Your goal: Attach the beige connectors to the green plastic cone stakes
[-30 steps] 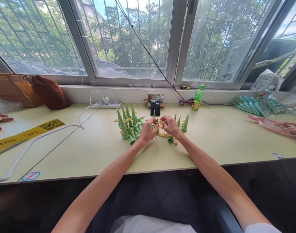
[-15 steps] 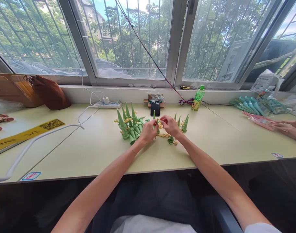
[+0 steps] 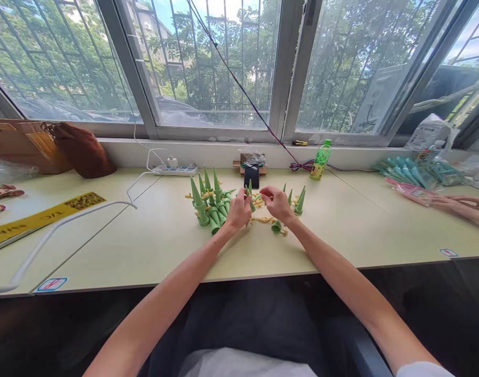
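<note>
Over tbl [image 3: 145,251]; cone [image 3: 247,192] in L hand [image 3: 238,211] shifted left

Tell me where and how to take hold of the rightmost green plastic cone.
Grip the rightmost green plastic cone low, around its wider base, probably from the right. It stands tip-up and tapers, so a hold near the point might slip. Other green cones and the right hand are on its left; pale yellow tabletop extends right.
</note>
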### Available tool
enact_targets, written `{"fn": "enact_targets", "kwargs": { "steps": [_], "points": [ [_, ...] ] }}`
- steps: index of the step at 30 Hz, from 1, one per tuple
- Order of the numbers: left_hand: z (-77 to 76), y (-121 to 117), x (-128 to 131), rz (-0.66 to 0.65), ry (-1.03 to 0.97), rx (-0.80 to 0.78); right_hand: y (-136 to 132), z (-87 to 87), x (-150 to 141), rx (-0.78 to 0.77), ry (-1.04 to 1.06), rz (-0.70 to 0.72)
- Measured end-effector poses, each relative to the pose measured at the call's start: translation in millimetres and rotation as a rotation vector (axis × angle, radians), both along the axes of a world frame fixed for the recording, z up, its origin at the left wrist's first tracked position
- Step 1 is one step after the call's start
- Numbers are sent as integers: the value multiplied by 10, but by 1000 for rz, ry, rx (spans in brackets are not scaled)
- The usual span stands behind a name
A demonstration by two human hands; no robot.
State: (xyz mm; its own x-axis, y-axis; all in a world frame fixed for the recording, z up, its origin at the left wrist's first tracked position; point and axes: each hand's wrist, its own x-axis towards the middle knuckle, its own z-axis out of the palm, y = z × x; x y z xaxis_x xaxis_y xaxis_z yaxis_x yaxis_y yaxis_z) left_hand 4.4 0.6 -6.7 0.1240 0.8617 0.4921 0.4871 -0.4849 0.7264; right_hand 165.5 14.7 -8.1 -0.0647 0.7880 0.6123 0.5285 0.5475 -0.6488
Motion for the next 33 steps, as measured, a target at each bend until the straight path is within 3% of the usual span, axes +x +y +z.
{"fn": "enact_targets", "kwargs": {
  "steps": [8,33],
  "points": [
    [15,-3,9,-1,-40,23,-34,22,-15,-31,1,42],
    [51,-27,4,41,-34,90,-74,67,-32,10,-14,-2]
  ]
}}
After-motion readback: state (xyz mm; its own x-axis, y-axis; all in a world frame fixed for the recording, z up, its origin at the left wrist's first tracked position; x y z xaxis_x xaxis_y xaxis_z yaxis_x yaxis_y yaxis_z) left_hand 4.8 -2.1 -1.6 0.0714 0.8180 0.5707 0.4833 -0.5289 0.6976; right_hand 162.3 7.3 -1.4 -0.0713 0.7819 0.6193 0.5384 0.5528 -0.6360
